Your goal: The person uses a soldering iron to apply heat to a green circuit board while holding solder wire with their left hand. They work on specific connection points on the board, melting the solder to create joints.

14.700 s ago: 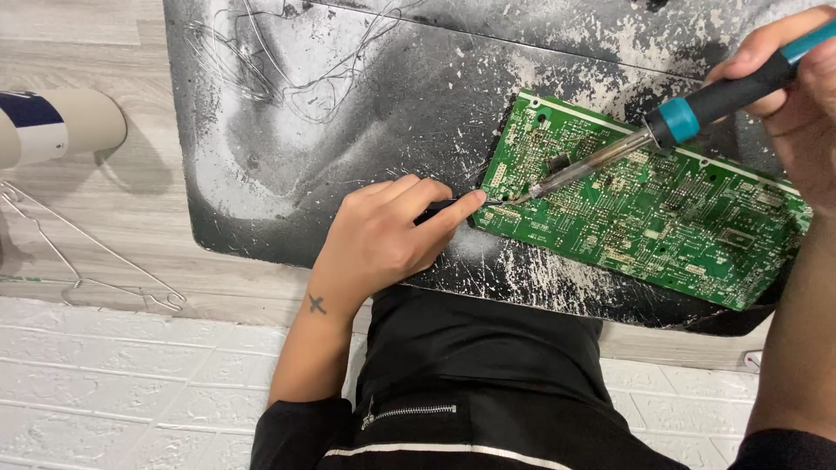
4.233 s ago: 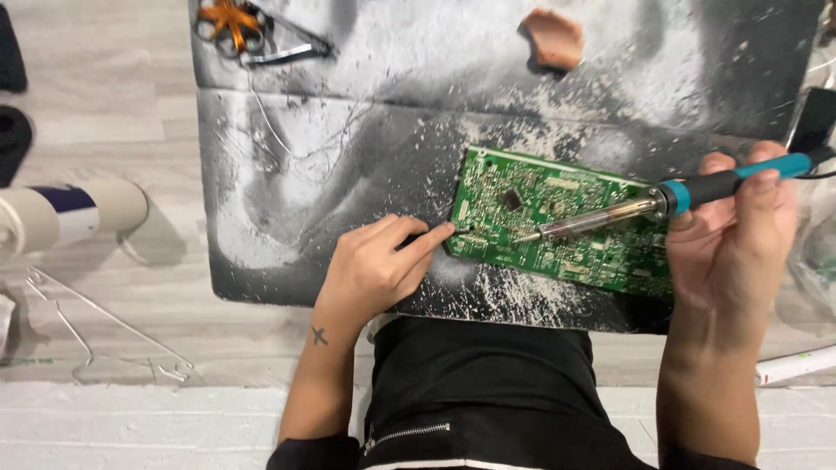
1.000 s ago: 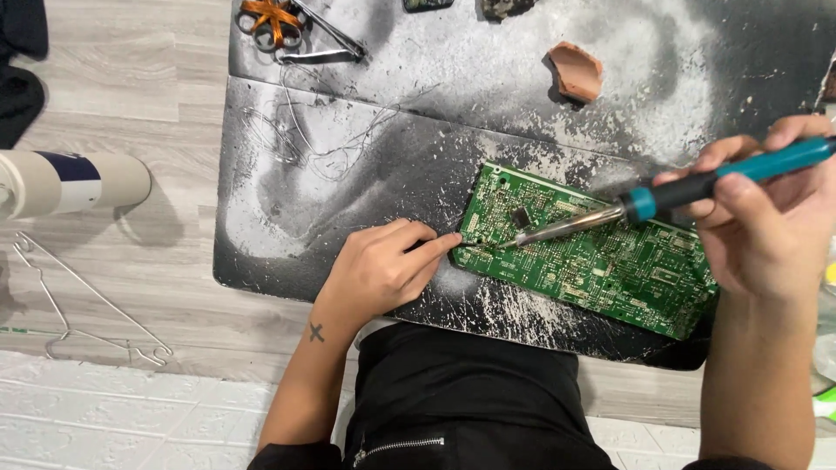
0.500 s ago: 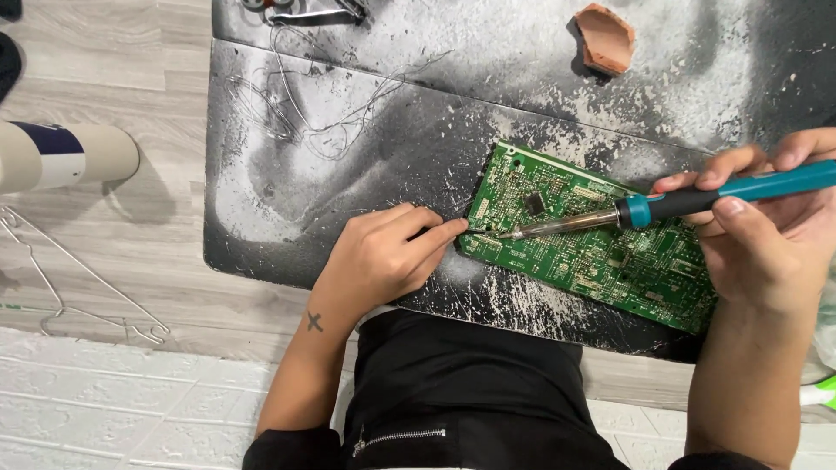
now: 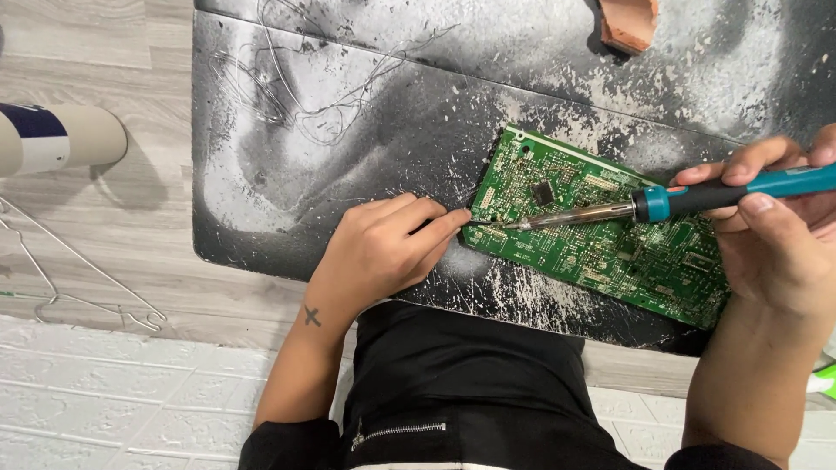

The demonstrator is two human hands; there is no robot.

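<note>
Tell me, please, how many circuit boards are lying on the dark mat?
1: the green circuit board lies on the mat, right of the left hand, under the soldering iron held by the right hand. None other shows.

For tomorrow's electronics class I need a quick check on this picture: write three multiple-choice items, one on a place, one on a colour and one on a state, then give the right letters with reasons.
1. Where does the tip of the soldering iron rest?
A. at the left end of the circuit board
B. on the wooden floor
C. on the orange piece

2. What colour is the iron's handle?
A. red
B. teal
C. yellow

3. How is the right hand engaged?
A. open and flat
B. closed around the iron
C. out of view

Answers: 1 A, the tip meets the board beside the left hand; 2 B, the grip is teal; 3 B, fingers wrap the handle.
</note>
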